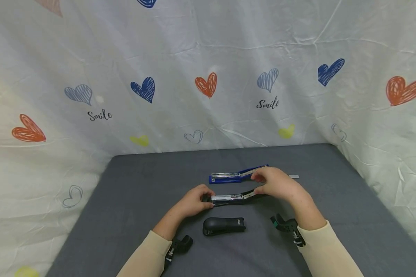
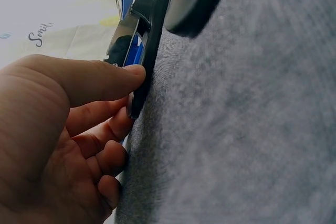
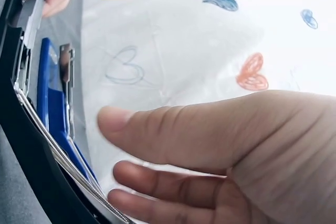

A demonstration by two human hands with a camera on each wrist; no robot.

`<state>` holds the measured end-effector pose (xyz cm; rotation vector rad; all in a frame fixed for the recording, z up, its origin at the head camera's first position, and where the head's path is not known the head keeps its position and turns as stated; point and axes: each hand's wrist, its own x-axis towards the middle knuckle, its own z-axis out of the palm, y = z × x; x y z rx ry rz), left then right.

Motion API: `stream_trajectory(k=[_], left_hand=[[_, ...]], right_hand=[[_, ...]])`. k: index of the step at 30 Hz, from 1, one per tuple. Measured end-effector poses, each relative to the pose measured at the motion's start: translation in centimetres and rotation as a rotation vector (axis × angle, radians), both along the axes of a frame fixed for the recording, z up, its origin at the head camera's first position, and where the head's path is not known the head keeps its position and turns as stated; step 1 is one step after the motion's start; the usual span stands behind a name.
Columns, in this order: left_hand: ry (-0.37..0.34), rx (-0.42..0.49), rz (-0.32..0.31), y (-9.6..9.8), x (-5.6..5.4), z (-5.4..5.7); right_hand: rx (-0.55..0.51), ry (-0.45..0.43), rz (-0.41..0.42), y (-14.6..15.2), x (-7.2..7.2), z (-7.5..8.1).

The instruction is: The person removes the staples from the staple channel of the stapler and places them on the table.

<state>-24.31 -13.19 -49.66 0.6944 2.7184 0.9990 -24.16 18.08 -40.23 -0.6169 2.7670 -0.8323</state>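
Observation:
My left hand (image 1: 195, 200) pinches the left end of a black stapler (image 1: 225, 199), thumb on the near side and fingers behind it. That stapler lies opened out on the grey surface, its silver staple channel showing and its right part angled up. In the left wrist view the pinched end of the black stapler (image 2: 152, 40) shows between thumb and fingers. My right hand (image 1: 280, 186) is at the raised right part, thumb and fingers spread apart. The right wrist view shows its thumb (image 3: 168, 132) clear of the stapler and its lower fingertips close beside it; contact cannot be told.
Behind lies an opened blue stapler (image 1: 225, 177). A closed black stapler (image 1: 223, 226) lies nearer the person. A small pale strip (image 1: 294, 176) shows beyond the right hand. A white printed curtain (image 1: 235, 119) hangs along the table's (image 1: 152, 173) far edge.

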Motion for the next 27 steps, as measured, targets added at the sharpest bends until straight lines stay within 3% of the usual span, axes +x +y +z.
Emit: stream_trajectory(k=[11,18,27], left_hand=[[-0.006,0.005,0.007,0.0,0.1,0.2],[-0.013,0.008,0.007,-0.1,0.1,0.3],[-0.005,0.012,-0.001,-0.1,0.0,0.1]], right_hand=[[-0.088,0.099,0.044,-1.9,0.3,-0.5],[-0.055,0.13,0.125,-3.8,0.6,-1.6],[-0.008,0.099,0.218,-5.2,0.8,-3.3]])
